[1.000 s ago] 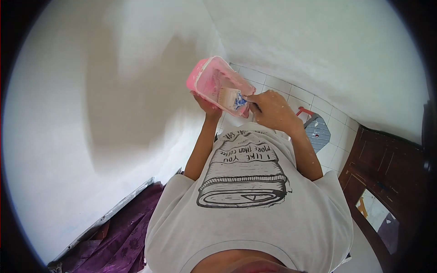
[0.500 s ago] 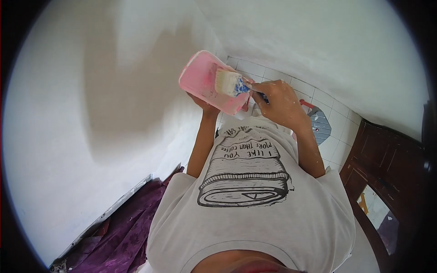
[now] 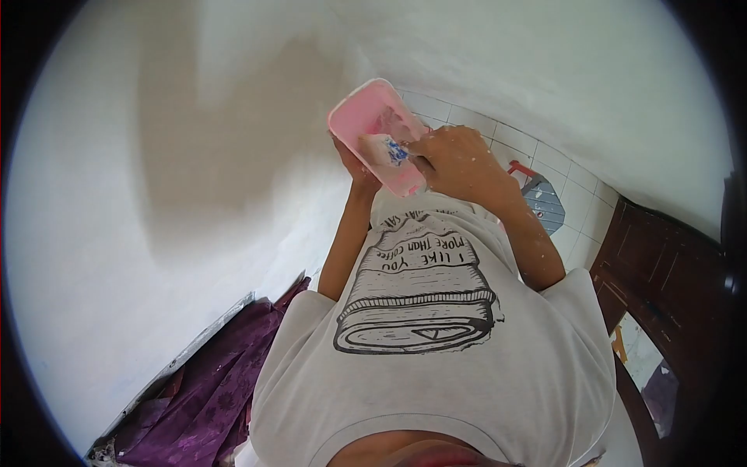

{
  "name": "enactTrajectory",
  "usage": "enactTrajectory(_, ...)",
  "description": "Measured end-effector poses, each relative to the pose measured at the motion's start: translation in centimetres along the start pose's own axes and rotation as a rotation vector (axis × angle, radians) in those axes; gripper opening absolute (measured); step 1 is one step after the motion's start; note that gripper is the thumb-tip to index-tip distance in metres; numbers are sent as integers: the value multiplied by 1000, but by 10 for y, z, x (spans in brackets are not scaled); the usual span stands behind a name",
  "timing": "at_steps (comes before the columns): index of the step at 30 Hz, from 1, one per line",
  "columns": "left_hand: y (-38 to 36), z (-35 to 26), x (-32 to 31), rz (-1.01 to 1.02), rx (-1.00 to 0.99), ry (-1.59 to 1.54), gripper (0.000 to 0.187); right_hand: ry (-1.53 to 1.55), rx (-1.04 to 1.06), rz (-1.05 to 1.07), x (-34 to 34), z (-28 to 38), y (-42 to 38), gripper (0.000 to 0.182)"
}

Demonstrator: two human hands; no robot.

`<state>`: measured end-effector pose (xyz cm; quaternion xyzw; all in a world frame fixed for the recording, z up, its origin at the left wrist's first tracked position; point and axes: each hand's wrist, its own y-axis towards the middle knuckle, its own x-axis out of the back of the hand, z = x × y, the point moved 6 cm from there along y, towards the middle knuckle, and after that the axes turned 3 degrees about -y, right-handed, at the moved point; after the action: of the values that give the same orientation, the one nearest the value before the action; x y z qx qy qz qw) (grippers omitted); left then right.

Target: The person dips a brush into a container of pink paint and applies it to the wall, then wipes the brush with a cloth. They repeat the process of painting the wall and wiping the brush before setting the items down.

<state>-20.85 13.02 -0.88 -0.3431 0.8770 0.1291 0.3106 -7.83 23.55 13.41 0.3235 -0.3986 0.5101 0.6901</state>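
Note:
My left hand [image 3: 356, 165] is wrapped round the outer side of a pink plastic tub [image 3: 356, 114], which is tilted so its inside faces me. Pale paint smears streak its walls. My right hand [image 3: 464, 165] grips a paintbrush [image 3: 382, 151] by the handle, most of which is hidden by the fingers. The brush has pale, paint-covered bristles and a blue-and-white spattered base. Its bristle end lies inside the tub, low along the near-left wall. White specks of paint dot my right hand.
A white wall [image 3: 85, 257] bearing a broad shadow rises at left. Purple cloth [image 3: 210, 389] lies at its foot. Beyond my right arm are a grey step with red trim [image 3: 543, 208], floor tiles [image 3: 510, 140] and dark wooden furniture [image 3: 661, 265] with a mirror-like panel.
The tub has shifted to the right and turned more upright. My right hand has moved the brush lower and deeper into it, so less of the brush shows.

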Motion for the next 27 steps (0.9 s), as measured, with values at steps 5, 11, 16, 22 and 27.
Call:
enactTrajectory(5,-2,-2,14,-149,107,-222,77,281,-121,-53,6,-26,1,19)
enactTrajectory(11,-47,15,77,-362,235,-135,80,926,-250,150,-52,-67,-20,27)
enactTrajectory(16,-97,14,120,-485,312,-54,80,1192,-515,218,-131,-109,-14,33)
enactTrajectory(22,-155,3,189,-696,442,-83,80,1097,-485,254,-308,-156,47,29)
enactTrajectory(27,-186,-6,222,-737,477,-77,79,632,-318,201,-405,-152,122,37)
